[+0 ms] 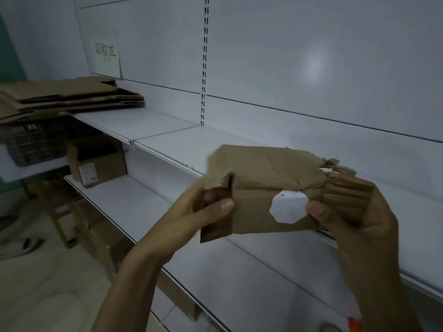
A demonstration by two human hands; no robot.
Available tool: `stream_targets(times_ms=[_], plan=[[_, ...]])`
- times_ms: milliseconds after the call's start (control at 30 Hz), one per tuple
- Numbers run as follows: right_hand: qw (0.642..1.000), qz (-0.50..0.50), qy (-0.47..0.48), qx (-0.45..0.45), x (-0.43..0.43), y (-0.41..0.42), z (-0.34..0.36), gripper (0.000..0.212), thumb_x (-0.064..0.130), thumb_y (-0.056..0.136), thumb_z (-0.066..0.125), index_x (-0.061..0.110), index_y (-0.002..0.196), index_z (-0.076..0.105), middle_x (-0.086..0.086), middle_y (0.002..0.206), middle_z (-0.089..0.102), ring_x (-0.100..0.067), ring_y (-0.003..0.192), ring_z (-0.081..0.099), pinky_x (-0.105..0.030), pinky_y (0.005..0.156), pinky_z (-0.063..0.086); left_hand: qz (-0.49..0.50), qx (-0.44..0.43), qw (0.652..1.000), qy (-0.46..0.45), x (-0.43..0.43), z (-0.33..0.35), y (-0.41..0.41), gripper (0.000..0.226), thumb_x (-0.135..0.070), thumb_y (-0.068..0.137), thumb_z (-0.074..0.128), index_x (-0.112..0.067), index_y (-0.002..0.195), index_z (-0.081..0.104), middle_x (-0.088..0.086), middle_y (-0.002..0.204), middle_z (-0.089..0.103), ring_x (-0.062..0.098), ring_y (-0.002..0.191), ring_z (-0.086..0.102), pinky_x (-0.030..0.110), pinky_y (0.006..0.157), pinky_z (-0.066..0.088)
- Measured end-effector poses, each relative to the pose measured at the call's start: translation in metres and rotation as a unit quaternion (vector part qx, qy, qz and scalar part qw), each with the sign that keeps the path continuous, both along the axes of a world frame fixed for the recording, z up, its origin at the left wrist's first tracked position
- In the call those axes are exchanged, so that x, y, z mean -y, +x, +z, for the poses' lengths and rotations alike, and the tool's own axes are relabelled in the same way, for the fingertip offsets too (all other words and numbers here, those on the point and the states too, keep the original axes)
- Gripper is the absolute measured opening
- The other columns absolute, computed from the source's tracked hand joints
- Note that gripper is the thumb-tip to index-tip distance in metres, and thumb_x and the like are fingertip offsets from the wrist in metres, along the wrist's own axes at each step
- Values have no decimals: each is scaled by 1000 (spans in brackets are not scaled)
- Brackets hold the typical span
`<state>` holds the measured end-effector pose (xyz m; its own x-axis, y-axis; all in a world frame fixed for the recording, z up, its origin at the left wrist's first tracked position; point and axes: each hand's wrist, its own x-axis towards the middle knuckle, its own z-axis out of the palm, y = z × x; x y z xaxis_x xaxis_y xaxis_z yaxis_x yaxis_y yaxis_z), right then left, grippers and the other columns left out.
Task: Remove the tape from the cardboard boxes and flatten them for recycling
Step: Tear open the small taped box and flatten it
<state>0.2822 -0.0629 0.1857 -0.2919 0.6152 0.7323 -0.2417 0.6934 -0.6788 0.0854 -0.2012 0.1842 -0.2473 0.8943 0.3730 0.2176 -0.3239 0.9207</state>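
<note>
Cardboard box (263,188), small and partly collapsed, is held in the air before the white shelf (167,137). Left hand (203,212) pinches its left flap; right hand (354,212) grips its right end.

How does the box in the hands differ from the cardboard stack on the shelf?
The box is held up by the left hand and right hand; the stack lies on the shelf. The box is one crumpled piece with a white sticker; the stack is several flat sheets. Both are brown cardboard.
</note>
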Motion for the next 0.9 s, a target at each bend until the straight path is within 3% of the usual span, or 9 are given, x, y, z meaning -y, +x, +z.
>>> stream_targets(times_ms=[100,167,233,300,433,567,700,833,900], plan=[[998,26,-9,50,4,-1,-4,36,7,66,78,26,93,66,24,81,70,3,79,67,-8,63,51,55,111,991,55,-1,-13,-12,68,-66,50,81,-27,105,70,-10,90,71,5,91,68,22,73,53],[993,48,-49,93,8,0,0,28,38,68,81,25,87,65,22,73,70,2,73,67,-7,58,50,62,111,990,62,1,-20,-16,55,-66,48,82,-34,93,77,-11,97,74,7,93,69,16,76,52],[986,35,-116,117,16,-3,8,51,73,48,63,29,72,62,22,58,66,1,64,66,-3,48,43,68,93,992,55,5,-25,-17,36,-54,59,82,-34,88,78,-9,94,75,8,89,70,16,76,51],[980,1,-133,149,17,-5,12,61,84,40,57,27,63,59,23,47,61,4,55,63,-1,43,40,81,85,992,48,8,-29,-15,19,-36,72,75,-28,88,77,-9,91,75,7,86,70,14,74,51],[973,-9,-78,216,17,-6,5,20,42,71,70,22,71,65,18,60,67,3,59,64,-5,50,45,94,73,992,38,12,-38,-10,23,-22,75,58,-16,94,68,-13,88,75,3,84,70,9,70,50],[968,-63,-28,243,26,-10,-3,34,53,61,60,25,79,62,16,67,64,11,70,60,-6,55,45,103,66,992,16,16,-58,-6,20,-23,78,56,-21,95,67,-19,89,74,-1,85,68,7,70,49],[968,-134,25,210,39,-21,-18,24,43,75,61,19,78,62,23,68,56,22,68,54,3,56,38,215,4,975,52,16,-78,-5,6,-40,87,63,-38,92,66,-26,91,70,-3,89,65,10,74,49],[969,-172,50,168,48,-27,-23,26,32,82,66,32,65,47,23,60,48,22,60,51,3,51,34,234,-58,970,42,23,-85,4,36,-63,73,65,-42,100,55,-35,98,63,-4,92,62,10,77,48],[972,-153,43,174,47,-31,-25,17,33,82,66,26,71,55,22,66,53,15,63,55,2,55,37,266,-35,962,49,23,-87,10,33,-55,74,69,-42,100,54,-37,94,63,-4,88,63,9,71,50]])
